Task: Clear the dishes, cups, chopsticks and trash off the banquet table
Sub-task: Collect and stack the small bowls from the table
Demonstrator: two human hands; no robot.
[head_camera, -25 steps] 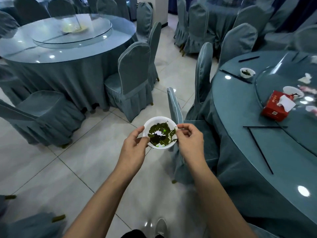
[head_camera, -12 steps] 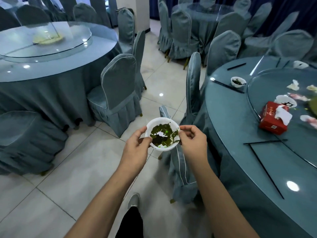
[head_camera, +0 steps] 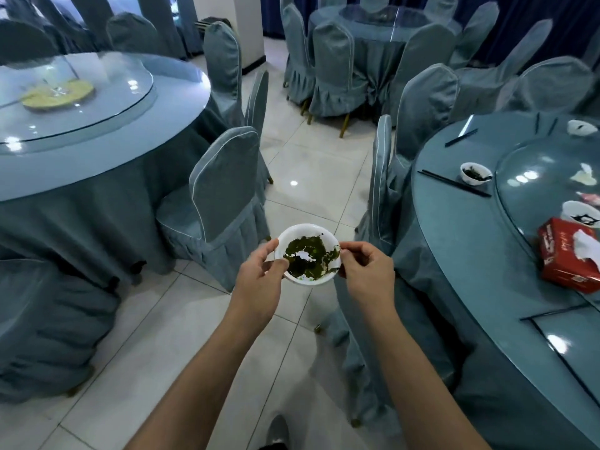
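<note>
I'm carrying one dirty bowl [head_camera: 307, 254] away from the banquet table [head_camera: 461, 254], and my judgement is that the job now is to keep the bowl level: it holds dark green leftovers that look wet and would slop over the low rim if it tipped. Steady, even support from both sides and a smooth walk should do it; I would not let go with either hand until it can be set down.

My left hand [head_camera: 259, 280] has the bowl's rim at nine o'clock, thumb on top and the fingers curled underneath, clamped on the edge. The bowl sits in mid-air over the tiled floor, between the two hands, at about chest height in front of me. My right hand [head_camera: 365, 274] pinches the rim at three o'clock, thumb and forefinger closed on it, the other fingers tucked under. Both forearms reach forward and converge on the bowl.

At my two o'clock the table has a small bowl [head_camera: 475, 173], chopsticks [head_camera: 454, 183] and a red tissue box [head_camera: 566, 259] on it.
</note>
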